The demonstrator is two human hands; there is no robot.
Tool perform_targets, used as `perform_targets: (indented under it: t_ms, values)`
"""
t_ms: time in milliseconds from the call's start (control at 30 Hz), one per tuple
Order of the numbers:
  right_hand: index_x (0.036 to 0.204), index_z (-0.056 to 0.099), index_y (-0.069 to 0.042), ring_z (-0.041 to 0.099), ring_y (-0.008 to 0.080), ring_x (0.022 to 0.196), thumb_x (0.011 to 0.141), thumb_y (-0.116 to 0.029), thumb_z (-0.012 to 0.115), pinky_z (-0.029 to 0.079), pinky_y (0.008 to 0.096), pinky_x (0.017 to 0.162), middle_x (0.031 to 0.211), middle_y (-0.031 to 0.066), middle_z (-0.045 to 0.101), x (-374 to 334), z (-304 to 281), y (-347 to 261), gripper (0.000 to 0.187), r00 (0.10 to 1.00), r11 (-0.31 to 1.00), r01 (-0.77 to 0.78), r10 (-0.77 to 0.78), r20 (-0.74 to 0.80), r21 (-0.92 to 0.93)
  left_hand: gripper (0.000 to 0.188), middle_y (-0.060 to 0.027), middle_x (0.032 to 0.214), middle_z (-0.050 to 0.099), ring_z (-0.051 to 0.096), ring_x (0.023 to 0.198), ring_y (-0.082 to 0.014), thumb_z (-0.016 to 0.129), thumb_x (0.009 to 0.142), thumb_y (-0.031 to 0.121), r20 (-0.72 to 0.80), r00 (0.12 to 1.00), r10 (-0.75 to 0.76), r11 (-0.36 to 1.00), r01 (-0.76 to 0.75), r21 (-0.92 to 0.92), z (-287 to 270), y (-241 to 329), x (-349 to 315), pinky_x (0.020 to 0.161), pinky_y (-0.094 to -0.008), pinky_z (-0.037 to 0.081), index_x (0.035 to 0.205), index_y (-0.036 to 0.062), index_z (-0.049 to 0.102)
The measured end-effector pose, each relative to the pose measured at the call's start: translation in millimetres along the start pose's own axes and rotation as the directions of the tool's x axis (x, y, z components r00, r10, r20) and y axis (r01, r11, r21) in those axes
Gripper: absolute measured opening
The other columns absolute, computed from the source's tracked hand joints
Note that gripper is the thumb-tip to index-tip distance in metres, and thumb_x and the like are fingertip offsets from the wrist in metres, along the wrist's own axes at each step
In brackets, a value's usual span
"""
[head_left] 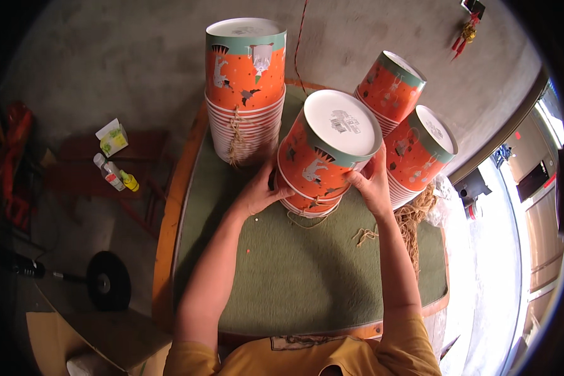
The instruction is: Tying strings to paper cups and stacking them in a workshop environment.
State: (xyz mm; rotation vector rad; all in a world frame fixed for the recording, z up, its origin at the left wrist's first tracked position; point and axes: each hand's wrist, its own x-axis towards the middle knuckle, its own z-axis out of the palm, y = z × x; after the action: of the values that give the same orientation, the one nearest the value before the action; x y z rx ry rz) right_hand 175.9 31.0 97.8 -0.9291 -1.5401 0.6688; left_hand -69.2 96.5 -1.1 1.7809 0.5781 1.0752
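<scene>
An orange paper bucket (307, 160) with a green band and a white base stands upside down before me, tilted slightly. My left hand (261, 193) presses on its lower left side, with the fingers partly hidden behind it. On the right, my right hand (373, 185) grips the wall, thumb in front and fingers round the side. Beneath it shows the orange wall and white rim of another bucket (311, 204), with a twine handle hanging at the rim. To the left rises a tall stack of upturned buckets (244, 78), their twine handles dangling down its side.
Two shorter bucket stacks (390, 88) (420, 150) stand at the right of the green-topped table (282, 269). A bundle of loose twine (413, 219) lies near its right edge. Left of the table, a red bench (88, 166) carries a tissue box (112, 138) and bottles (109, 172).
</scene>
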Motion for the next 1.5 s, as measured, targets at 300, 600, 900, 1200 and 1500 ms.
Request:
perform_targets:
  t_ms: [300,600,900,1200,1500]
  values:
    - [0.153,0.014,-0.004,0.036,0.0265,0.138,0.073,-0.05,0.082,0.028,0.0426,0.114,0.149,0.0148,0.035,-12,4,19,0.115,0.999,0.999,-0.035,0.035,0.006,0.013,0.11,-0.0172,0.155,0.03,0.025,0.146,-0.0286,0.082,0.072,0.048,0.021,0.997,-0.068,0.998,0.068,-0.007,-8,-16,-5,0.119,-0.042,0.022,0.153,0.0061,0.02]
    - [0.152,0.015,-0.002,0.037,0.0266,0.137,0.074,-0.051,0.081,0.03,0.0423,0.113,0.147,0.0157,0.037,-19,8,26,0.114,1.0,1.0,-0.027,0.027,-0.006,0.004,0.115,-0.0177,0.157,0.025,0.024,0.146,-0.0287,0.086,0.07,0.039,0.046,0.995,-0.083,0.993,0.078,0.093,-11,-18,-4,0.119,-0.0413,0.022,0.154,0.0071,0.015]
    - [0.151,0.018,-0.001,0.035,0.0269,0.139,0.073,-0.05,0.082,0.027,0.0414,0.115,0.148,0.016,0.036,-25,13,31,0.113,0.997,0.998,-0.043,0.039,-0.062,-0.054,0.12,-0.0201,0.16,0.017,0.014,0.149,-0.0291,0.087,0.068,0.035,0.09,0.994,-0.059,0.984,0.043,0.17,-12,-12,-3,0.122,-0.0398,0.015,0.155,0.0034,0.009]
    - [0.152,0.018,-0.001,0.032,0.027,0.141,0.073,-0.05,0.082,0.025,0.0415,0.116,0.151,0.0161,0.033,-33,15,36,0.113,0.993,0.994,-0.072,0.064,-0.096,-0.082,0.124,-0.0213,0.16,0.015,0.014,0.149,-0.0298,0.087,0.067,0.04,0.105,0.993,-0.054,0.976,0.031,0.214,-12,-12,-4,0.122,-0.04,0.015,0.154,0.0026,0.008]
    - [0.156,0.005,-0.007,0.019,0.032,0.148,0.075,-0.052,0.079,0.017,0.0433,0.119,0.158,0.0239,0.017,-16,5,18,0.118,0.994,0.997,-0.051,0.045,-0.102,-0.061,0.123,-0.0205,0.159,0.018,0.016,0.149,-0.0298,0.086,0.066,0.044,0.108,0.993,-0.046,0.984,0.026,0.176,-15,-13,-1,0.121,-0.04,0.016,0.154,0.003,0.011]
